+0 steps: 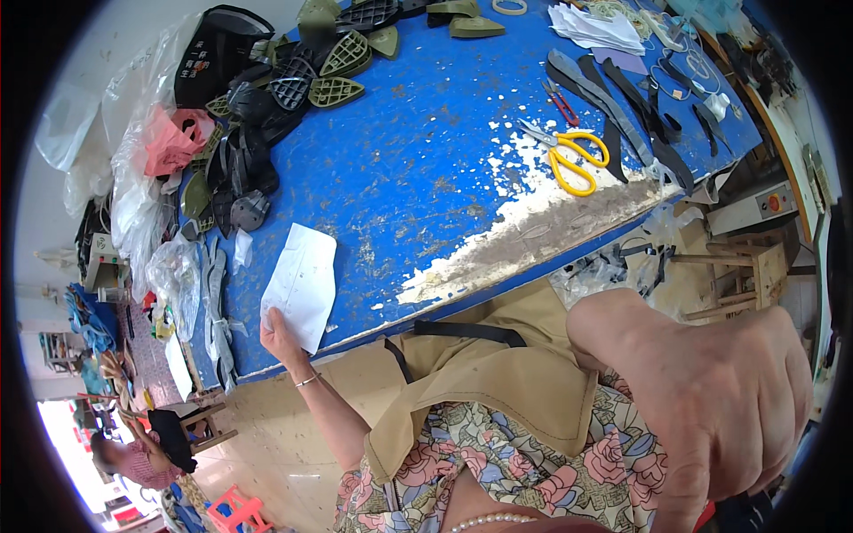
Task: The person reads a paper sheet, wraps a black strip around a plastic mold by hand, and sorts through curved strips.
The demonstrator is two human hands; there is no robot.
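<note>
While the left fingers (275,322) clamp a white, curved-edged paper (305,282), right fingers' (784,377) closure I cannot tell.

The place was a workshop, apparently one for making shoes. Black and green shoe soles (345,55) lay heaped along a big blue worktable (382,178) whose paint had worn away at the edge. Yellow-handled scissors (563,139), small red snips (562,105) and dark strips (604,98) lay there too. Beyond stood bulging plastic bags (133,178), and another person (147,462) sat in the background.
</note>
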